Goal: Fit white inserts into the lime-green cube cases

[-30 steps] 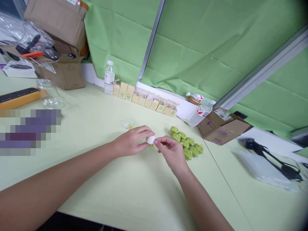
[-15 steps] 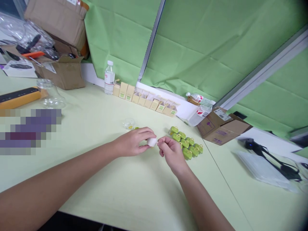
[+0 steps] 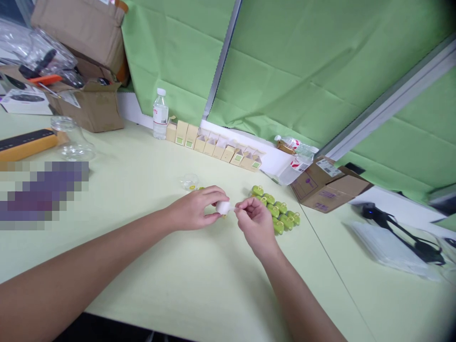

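My left hand point(image 3: 194, 209) pinches a small white roll point(image 3: 223, 207), held just above the pale green table point(image 3: 142, 266). Facing it from the right, my right hand point(image 3: 254, 222) is closed, with thumb and forefinger pinched at the roll's end on what looks like a thin white strip. Just right of my right hand lies a cluster of several small green cases point(image 3: 278, 213) with loops on top. A small clear plastic bag point(image 3: 189, 182) with yellow bits lies behind my left hand.
A row of small tan boxes point(image 3: 213, 146) and a water bottle point(image 3: 160, 115) stand along the back edge. Cardboard boxes sit at the back left point(image 3: 89, 107) and at the right point(image 3: 326, 186). A glass jar point(image 3: 71, 139), a black cable point(image 3: 399, 230) and clear bags point(image 3: 388, 251) lie around.
My right hand's fingers have curled from open touching of the roll into a pinch at its end. The roll has turned slightly in my left hand. The view has shifted a little.
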Tool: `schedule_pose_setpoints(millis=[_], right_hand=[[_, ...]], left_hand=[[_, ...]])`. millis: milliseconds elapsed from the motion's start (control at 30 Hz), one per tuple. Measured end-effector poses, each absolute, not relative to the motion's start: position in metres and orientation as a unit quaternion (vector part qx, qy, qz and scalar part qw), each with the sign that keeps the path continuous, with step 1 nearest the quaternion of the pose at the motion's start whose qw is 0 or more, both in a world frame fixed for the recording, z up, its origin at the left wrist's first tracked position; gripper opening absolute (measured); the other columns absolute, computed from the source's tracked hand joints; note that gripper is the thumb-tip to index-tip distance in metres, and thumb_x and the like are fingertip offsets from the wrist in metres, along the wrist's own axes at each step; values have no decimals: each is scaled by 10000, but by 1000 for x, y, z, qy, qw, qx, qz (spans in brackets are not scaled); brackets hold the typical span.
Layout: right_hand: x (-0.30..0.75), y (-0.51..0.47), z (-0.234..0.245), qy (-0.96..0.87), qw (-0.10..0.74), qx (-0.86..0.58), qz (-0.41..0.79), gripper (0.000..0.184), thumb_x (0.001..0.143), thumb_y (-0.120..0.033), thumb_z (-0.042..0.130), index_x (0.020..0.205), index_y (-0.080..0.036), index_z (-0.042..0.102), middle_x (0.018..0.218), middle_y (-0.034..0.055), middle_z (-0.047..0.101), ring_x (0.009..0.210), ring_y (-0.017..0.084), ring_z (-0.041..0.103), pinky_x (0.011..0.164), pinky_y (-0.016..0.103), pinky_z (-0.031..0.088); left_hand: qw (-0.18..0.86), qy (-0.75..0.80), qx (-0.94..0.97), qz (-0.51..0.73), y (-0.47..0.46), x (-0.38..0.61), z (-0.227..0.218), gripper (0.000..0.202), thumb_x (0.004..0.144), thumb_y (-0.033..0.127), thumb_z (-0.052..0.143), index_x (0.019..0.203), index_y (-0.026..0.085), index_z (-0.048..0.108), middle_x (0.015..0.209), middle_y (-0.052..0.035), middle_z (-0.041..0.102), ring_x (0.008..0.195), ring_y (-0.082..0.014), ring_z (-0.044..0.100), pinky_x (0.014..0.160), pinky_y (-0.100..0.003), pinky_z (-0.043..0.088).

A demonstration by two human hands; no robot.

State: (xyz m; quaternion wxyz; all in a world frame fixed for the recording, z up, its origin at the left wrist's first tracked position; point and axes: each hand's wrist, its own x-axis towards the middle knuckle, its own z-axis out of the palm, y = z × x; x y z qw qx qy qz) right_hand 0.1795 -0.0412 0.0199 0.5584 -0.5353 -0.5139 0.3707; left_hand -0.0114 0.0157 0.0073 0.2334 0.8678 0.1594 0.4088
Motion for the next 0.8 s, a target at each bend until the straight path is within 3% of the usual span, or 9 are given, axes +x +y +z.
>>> schedule_pose_setpoints(millis=[533, 800], right_hand=[[182, -42, 27, -533, 562, -530, 345, 161, 715, -235, 691, 770, -208, 542, 745, -19, 593, 564, 94, 466, 462, 219, 330], [192, -38, 24, -572, 513, -579, 273, 79, 774, -251, 622, 803, -216, 557, 741, -23, 570, 559, 109, 483, 499, 241, 398]], left_hand=[[238, 166, 863, 413, 16, -12, 10, 344, 832, 106, 595, 1158, 216, 585, 1107, -69, 624, 981, -182, 610, 838, -322, 528], [223, 200, 863, 406, 25, -21, 9, 339, 821, 88, 581, 1137, 211, 584, 1108, -71, 606, 973, -182, 603, 814, -303, 519]])
